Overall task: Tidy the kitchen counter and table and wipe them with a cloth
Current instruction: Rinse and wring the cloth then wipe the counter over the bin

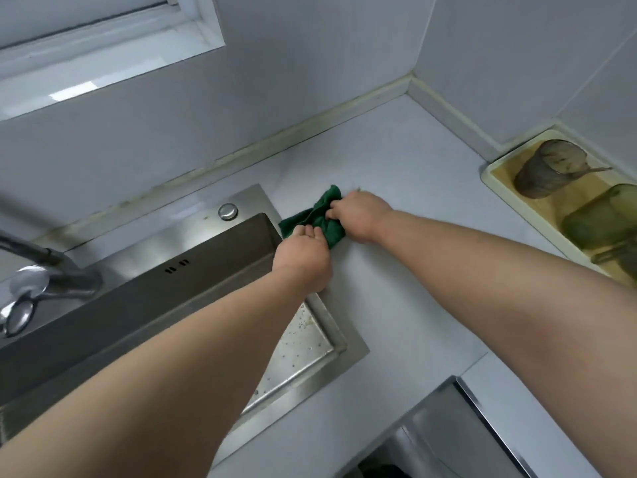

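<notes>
Head view: your right hand [358, 215] pinches the green cloth [322, 217] on the tabletop [406, 277]; your left hand [303, 258], just beside it, grips the cloth's edge, sink [206, 267] below that hand.

Steel sink [206, 257] with tap [44, 267]; tray [496, 188] holding glasses [599, 219] beside the wall
</notes>
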`<state>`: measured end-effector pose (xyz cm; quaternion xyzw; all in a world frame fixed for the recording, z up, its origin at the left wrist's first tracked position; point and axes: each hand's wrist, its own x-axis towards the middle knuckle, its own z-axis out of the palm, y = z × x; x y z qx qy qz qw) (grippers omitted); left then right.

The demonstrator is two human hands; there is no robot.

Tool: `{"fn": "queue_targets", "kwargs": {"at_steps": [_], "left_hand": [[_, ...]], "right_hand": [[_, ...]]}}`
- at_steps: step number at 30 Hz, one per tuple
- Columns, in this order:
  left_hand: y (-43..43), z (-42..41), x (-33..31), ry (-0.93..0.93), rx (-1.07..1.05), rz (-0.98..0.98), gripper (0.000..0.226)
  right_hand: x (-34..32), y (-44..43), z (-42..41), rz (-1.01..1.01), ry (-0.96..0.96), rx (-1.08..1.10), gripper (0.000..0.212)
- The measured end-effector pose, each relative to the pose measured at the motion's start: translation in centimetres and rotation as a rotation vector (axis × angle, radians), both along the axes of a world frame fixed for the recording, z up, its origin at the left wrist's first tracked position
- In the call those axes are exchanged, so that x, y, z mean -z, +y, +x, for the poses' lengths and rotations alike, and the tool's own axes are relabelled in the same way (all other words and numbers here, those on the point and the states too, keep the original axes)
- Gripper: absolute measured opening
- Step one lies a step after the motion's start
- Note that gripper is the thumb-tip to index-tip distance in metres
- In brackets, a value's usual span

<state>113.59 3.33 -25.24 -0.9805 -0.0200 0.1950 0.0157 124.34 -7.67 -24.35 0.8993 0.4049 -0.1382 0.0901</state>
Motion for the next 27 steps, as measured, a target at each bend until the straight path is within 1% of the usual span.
{"fn": "queue_targets", "kwargs": {"at_steps": [4,8,10,14,21,27], "left_hand": [[-3.0,-4.3,0.2,0.009,0.017,-0.083,0.053],[-6.2,-8.0,0.1,0.027,0.043,-0.090,0.059],[-7.2,-9.5,0.1,0.029,0.073,-0.076,0.062],[-8.7,-11.9,0.2,0.041,0.127,-0.071,0.062],[-11.1,-15.1,-0.2,0.048,0.182,-0.060,0.063],[-11.9,-16.5,-0.1,0.107,0.218,-0.082,0.064]], "right_hand": [[-0.1,-3.4,-4.2,-0.005,0.056,0.067,0.032],[0.0,-6.8,-7.5,-0.029,0.061,0.052,0.032],[0.1,-8.1,-9.0,-0.016,0.065,0.077,0.033],[0.5,-10.1,-11.5,-0.013,0.069,0.079,0.033],[0.7,-13.0,-14.6,-0.010,0.079,0.087,0.032],[0.7,-14.5,-16.4,-0.028,0.088,0.095,0.031]]}}
